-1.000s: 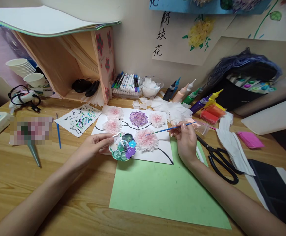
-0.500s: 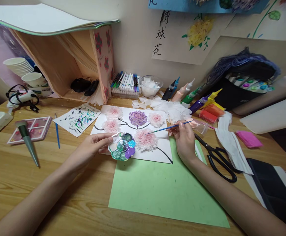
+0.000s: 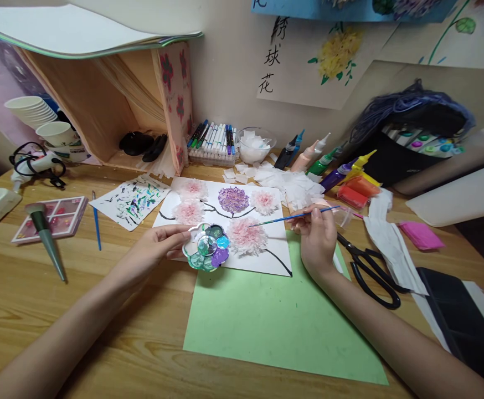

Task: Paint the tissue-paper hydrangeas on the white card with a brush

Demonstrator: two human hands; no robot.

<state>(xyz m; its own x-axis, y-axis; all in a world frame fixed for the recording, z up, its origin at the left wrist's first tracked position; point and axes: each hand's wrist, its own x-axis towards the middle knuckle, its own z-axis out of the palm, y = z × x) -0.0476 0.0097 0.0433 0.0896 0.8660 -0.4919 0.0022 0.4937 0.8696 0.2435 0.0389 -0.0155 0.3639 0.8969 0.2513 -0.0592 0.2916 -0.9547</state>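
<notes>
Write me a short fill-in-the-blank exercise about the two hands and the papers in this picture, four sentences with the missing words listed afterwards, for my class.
1. The flower-shaped palette is held in the ____ hand.
2. The right hand holds a thin paintbrush with a ____ handle.
3. Four pink flowers and one ____ flower are on the white sheet.
4. The large bare sheet of paper in front of the person is coloured ____.

Missing words: left; blue; purple; green.
</notes>
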